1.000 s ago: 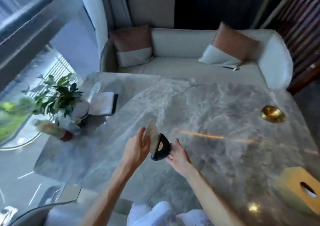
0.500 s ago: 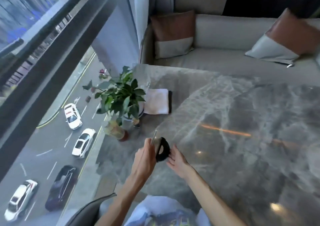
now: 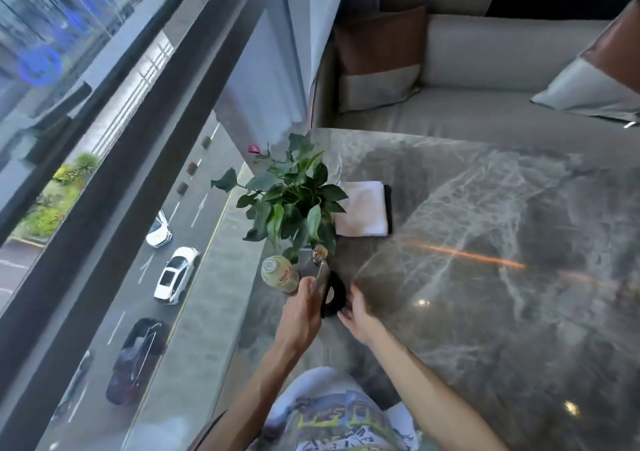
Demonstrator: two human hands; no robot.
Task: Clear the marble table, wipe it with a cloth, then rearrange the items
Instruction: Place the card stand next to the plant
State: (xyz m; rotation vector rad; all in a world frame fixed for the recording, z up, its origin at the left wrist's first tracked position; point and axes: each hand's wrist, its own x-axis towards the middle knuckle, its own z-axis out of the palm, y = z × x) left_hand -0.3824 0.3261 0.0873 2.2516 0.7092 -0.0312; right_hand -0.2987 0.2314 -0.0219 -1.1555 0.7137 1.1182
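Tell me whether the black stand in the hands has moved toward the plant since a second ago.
Yes. The black stand, held between the left hand and right hand, now sits close beside the bottle under the plant; earlier it was well clear of them, nearer the table's middle.

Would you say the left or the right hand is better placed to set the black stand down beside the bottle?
Probably the left hand: it grips the black stand on the side nearest the bottle. The right hand sits farther away.
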